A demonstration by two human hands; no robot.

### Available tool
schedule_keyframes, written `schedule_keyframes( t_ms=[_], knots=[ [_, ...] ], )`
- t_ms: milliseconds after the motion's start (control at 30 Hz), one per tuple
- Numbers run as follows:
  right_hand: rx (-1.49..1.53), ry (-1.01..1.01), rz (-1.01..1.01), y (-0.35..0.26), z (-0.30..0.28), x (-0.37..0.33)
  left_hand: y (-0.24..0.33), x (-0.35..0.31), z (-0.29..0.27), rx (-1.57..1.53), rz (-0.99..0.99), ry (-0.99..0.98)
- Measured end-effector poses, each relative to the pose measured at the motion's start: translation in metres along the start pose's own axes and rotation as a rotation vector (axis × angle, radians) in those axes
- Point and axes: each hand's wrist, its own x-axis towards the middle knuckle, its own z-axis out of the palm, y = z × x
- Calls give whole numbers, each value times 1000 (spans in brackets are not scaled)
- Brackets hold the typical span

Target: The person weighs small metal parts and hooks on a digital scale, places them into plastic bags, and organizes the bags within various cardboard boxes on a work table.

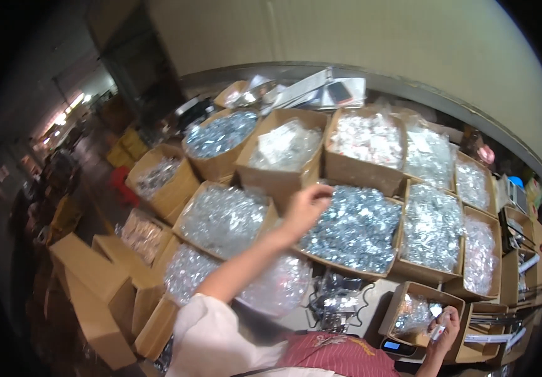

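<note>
Above the small carton (434,294) at lower right: one small white packet (437,332), gripped between thumb and fingers of the right hand (449,323). Long axis: runs aslant, with upper end tipped away from the body and slightly rightward, lower end toward the body. Surface: looks pale and smooth; exact outline too small to tell.

Left hand (312,200): hangs at the rear left edge of the central carton (359,273), with fingers curled and fingertips directed rightward. Cannot tell of any item between fingertips.

Materials: brown cardboard for cartons; crinkled, glossy film for packets. Central carton: filled to the rim with blue-grey packets (352,229). Small carton: holds loose clear bags (412,314).

Counts: one central carton; one small carton; one black device (391,345) with lit blue display, just beside the front of the small carton. Behind the left hand: three cartons in a row (283,180), loaded from left to right with blue packets (220,134), clear film with white sheet (274,144), and red-marked white packets (368,135). On the pale desk (299,319): one heap of bagged dark parts (340,305).
</note>
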Motion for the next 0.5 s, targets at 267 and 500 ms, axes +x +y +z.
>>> schedule_keyframes(
  t_ms=[267,500],
  knots=[
    [-214,99,126,-31,50,-5,-16,144,8,492,407,-10],
    [-230,196,117,-40,49,-25,-68,281,97,779,121,-74]
  ],
)
